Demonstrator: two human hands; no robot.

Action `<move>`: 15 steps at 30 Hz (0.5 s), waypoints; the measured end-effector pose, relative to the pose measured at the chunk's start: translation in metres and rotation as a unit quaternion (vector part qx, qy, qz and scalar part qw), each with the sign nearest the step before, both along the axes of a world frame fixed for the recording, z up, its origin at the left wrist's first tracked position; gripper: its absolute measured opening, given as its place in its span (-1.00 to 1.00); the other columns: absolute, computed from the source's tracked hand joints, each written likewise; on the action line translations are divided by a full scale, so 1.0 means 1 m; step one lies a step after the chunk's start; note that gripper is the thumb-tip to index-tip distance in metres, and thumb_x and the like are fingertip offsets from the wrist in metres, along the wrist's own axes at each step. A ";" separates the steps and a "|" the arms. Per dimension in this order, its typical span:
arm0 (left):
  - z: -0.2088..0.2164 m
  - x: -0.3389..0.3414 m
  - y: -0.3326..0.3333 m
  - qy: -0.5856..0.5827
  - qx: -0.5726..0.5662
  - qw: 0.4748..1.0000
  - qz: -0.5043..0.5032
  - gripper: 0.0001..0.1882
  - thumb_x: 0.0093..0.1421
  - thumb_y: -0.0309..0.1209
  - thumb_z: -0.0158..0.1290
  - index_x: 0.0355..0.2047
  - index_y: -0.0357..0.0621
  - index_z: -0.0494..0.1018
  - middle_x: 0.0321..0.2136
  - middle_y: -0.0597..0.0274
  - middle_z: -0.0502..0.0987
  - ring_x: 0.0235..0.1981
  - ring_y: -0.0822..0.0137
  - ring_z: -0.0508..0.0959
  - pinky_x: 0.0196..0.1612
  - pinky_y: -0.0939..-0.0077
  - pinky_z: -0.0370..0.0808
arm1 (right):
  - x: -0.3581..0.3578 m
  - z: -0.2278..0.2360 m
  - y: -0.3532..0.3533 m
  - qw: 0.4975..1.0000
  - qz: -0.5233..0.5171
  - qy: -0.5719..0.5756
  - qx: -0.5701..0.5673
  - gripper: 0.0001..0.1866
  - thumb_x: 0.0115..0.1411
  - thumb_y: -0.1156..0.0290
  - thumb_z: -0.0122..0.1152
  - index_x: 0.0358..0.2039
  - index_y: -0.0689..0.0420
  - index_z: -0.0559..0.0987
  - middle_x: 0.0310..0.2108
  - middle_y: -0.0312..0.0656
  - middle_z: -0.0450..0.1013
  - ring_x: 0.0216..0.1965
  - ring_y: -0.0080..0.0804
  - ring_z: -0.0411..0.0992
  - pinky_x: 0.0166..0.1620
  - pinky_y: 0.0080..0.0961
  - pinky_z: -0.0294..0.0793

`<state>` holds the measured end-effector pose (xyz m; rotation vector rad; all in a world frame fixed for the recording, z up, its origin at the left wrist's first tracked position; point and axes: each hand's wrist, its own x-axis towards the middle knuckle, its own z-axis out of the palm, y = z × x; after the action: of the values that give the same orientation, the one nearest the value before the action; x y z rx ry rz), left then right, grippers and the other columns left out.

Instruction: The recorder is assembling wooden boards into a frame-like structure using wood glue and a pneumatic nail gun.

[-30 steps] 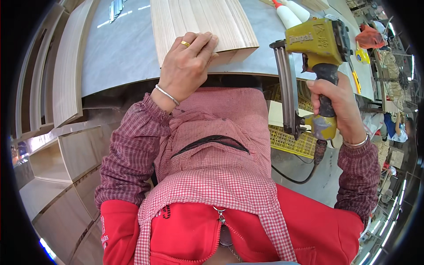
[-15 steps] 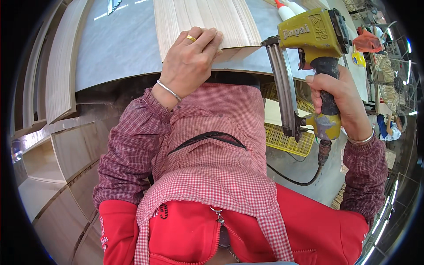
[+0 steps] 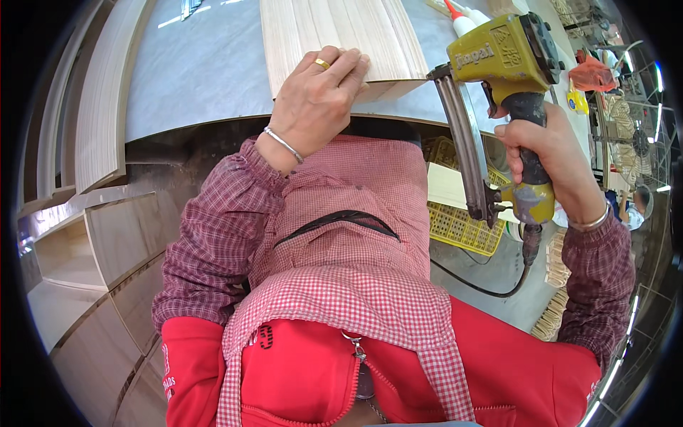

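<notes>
A pale wooden piece (image 3: pixel 341 32) with a grooved top and a visible near side lies on the table. My left hand (image 3: pixel 320 96), with a ring and a bracelet, is closed over its near edge, fingers bent; the fingertips are partly hidden. My right hand (image 3: pixel 551 149) is wrapped round the black grip of a yellow pneumatic nail gun (image 3: pixel 491 53). The gun's nose is at the piece's near right corner; whether it touches cannot be made out. Its long metal magazine (image 3: pixel 462 142) slants down toward me, and an air hose (image 3: pixel 491 293) runs from the grip's base.
Behind the gun stands a white bottle with a red tip (image 3: pixel 461 21). Long wooden boards (image 3: pixel 107 92) stand at the left, above stacked wooden boxes (image 3: pixel 124 231). Yellow plastic crates (image 3: pixel 462 228) sit below the table (image 3: pixel 192 78). A person (image 3: pixel 632 210) is far off at the right.
My left hand and the wooden piece appear a little further right in the picture. The nail gun has shifted slightly right with them, its nose still at the same corner.
</notes>
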<state>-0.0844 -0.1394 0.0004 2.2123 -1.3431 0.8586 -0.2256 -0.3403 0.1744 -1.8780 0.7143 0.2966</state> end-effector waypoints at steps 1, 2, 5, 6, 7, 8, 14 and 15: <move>0.001 0.000 -0.001 0.001 0.000 1.000 0.000 -0.75 0.05 -0.48 0.10 -0.22 -0.24 0.49 -0.17 0.28 0.43 -0.20 0.35 0.43 -0.05 0.51 0.39 | 0.000 0.000 0.002 1.000 0.002 -0.003 0.000 -0.87 0.02 0.44 0.14 -0.49 0.24 0.45 -0.75 -0.28 0.35 -0.78 -0.62 0.23 -0.65 -0.75 0.25; 0.001 0.001 -0.002 0.002 0.000 1.000 0.000 -0.75 0.05 -0.48 0.10 -0.22 -0.25 0.49 -0.18 0.28 0.43 -0.20 0.35 0.43 -0.05 0.52 0.39 | 0.001 0.001 0.003 1.000 0.003 -0.006 0.000 -0.87 0.02 0.44 0.14 -0.50 0.24 0.45 -0.75 -0.28 0.35 -0.78 -0.62 0.22 -0.64 -0.75 0.25; 0.003 0.001 -0.004 0.001 -0.009 1.000 0.001 -0.78 0.04 -0.49 0.09 -0.26 -0.24 0.49 -0.20 0.28 0.43 -0.22 0.35 0.43 -0.06 0.53 0.39 | 0.004 0.003 0.011 1.000 0.021 -0.012 0.013 -0.87 0.02 0.44 0.14 -0.51 0.24 0.45 -0.75 -0.28 0.35 -0.78 -0.62 0.23 -0.64 -0.75 0.25; 0.003 0.002 -0.005 -0.001 -0.014 1.000 -0.001 -0.79 0.04 -0.50 0.08 -0.27 -0.23 0.49 -0.22 0.28 0.42 -0.23 0.35 0.43 -0.06 0.54 0.39 | 0.005 0.004 0.013 0.999 0.028 -0.016 0.020 -0.87 0.02 0.44 0.14 -0.51 0.23 0.45 -0.75 -0.28 0.35 -0.78 -0.62 0.23 -0.64 -0.75 0.25; 0.004 0.002 -0.006 -0.002 -0.020 1.000 -0.002 -0.80 0.03 -0.50 0.08 -0.29 -0.23 0.49 -0.23 0.28 0.42 -0.24 0.36 0.43 -0.07 0.54 0.39 | 0.007 0.004 0.016 0.999 0.035 -0.020 0.026 -0.87 0.02 0.44 0.14 -0.52 0.23 0.45 -0.76 -0.28 0.35 -0.78 -0.62 0.23 -0.64 -0.75 0.25; 0.004 0.003 -0.007 -0.002 -0.021 1.000 0.000 -0.80 0.03 -0.50 0.08 -0.29 -0.23 0.49 -0.23 0.28 0.42 -0.24 0.36 0.43 -0.07 0.54 0.39 | 0.008 0.005 0.018 0.999 0.038 -0.019 0.025 -0.87 0.02 0.44 0.14 -0.52 0.23 0.45 -0.76 -0.28 0.35 -0.78 -0.62 0.23 -0.64 -0.75 0.25; 0.005 0.003 -0.010 -0.026 -0.025 0.999 0.001 -0.85 0.01 -0.52 0.06 -0.36 -0.20 0.49 -0.29 0.29 0.40 -0.31 0.37 0.40 -0.12 0.57 0.39 | 0.014 0.007 0.028 0.999 0.040 -0.006 0.030 -0.87 0.02 0.43 0.14 -0.54 0.23 0.45 -0.76 -0.29 0.35 -0.78 -0.61 0.23 -0.64 -0.74 0.26; 0.006 0.003 -0.010 -0.030 -0.029 0.999 0.003 -0.86 0.00 -0.52 0.06 -0.37 -0.20 0.49 -0.30 0.29 0.40 -0.32 0.37 0.40 -0.13 0.57 0.39 | 0.014 0.007 0.028 0.999 0.038 -0.005 0.029 -0.87 0.02 0.43 0.14 -0.54 0.23 0.45 -0.76 -0.29 0.35 -0.78 -0.61 0.23 -0.64 -0.74 0.26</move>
<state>-0.0812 -0.1497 0.0060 2.1627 -1.3233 0.9605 -0.2115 -0.3123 0.1815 -1.8525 0.6224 0.3525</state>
